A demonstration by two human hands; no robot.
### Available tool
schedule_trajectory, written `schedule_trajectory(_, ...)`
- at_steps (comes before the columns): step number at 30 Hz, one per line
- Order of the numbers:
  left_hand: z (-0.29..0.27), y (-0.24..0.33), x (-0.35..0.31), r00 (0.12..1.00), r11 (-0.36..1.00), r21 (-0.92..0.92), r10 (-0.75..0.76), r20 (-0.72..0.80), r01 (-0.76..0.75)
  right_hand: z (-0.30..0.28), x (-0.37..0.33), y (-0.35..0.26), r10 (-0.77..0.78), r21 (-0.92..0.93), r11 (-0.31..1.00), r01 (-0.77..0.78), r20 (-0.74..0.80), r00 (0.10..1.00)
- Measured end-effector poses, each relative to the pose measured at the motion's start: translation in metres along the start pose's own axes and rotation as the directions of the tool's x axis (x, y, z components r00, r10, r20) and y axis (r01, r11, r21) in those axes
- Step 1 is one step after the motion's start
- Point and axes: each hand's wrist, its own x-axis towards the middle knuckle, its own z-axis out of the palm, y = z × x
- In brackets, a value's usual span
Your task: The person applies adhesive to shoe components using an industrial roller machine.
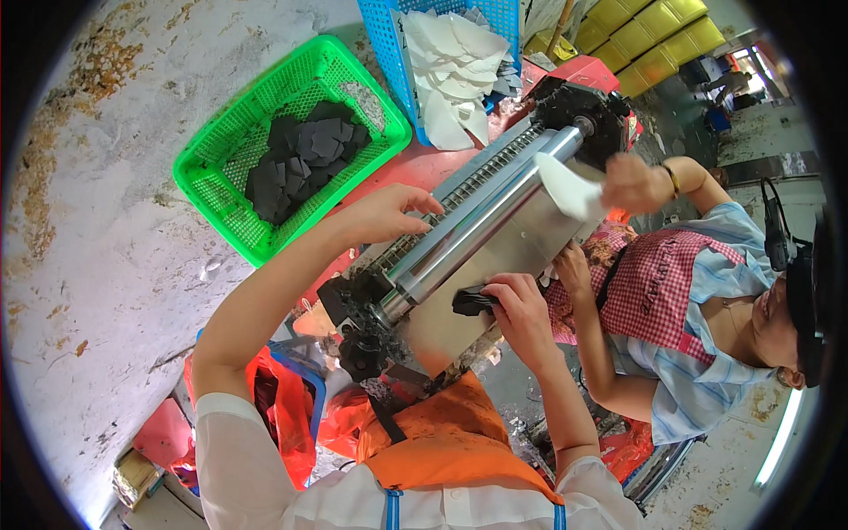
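My right hand (523, 320) grips a small stack of thin black pieces (472, 302) just above the metal feed plate (508, 256) of a roller machine. Across the machine run shiny steel rollers (486, 223), with a coiled, spring-like row (459, 184) along their far side. My left hand (393, 214) reaches over that far side, its fingers apart and curved with nothing seen in them. At the right end of the plate, a co-worker's blurred hand (632, 183) holds a white sheet piece (565, 187) against the rollers.
A green basket (291, 75) of black pieces stands beyond my left arm. Next to it, a blue basket (375, 18) holds white pieces (455, 66). The co-worker (667, 291) sits close on the right. Red plastic bags (287, 415) lie by my left side.
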Motion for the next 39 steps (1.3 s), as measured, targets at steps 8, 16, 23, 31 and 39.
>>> schedule_trajectory(8,0.002,0.005,-0.003,0.998,0.998,-0.039,-0.040,0.039,0.041,0.013,0.000,-0.003,0.000,0.056,0.998,0.009,-0.172,0.985)
schedule_trajectory(16,0.011,0.005,0.007,1.000,0.979,0.205,-0.003,0.015,0.000,-0.013,0.004,-0.004,0.163,0.373,0.902,-0.217,0.172,0.972)
schedule_trajectory(23,-0.022,0.014,-0.006,0.965,0.829,-0.540,-0.239,-0.109,0.145,0.015,-0.007,0.005,-0.129,-0.210,0.974,0.082,-0.221,0.967)
schedule_trajectory(31,0.004,0.001,0.005,0.975,0.904,-0.371,-0.171,0.143,0.214,0.003,0.001,0.002,0.303,0.659,0.704,-0.266,0.061,0.951)
schedule_trajectory(39,-0.015,0.015,0.000,0.976,0.702,-0.712,-0.164,-0.145,0.012,0.024,0.007,0.002,-0.018,0.029,0.999,0.027,-0.278,0.960)
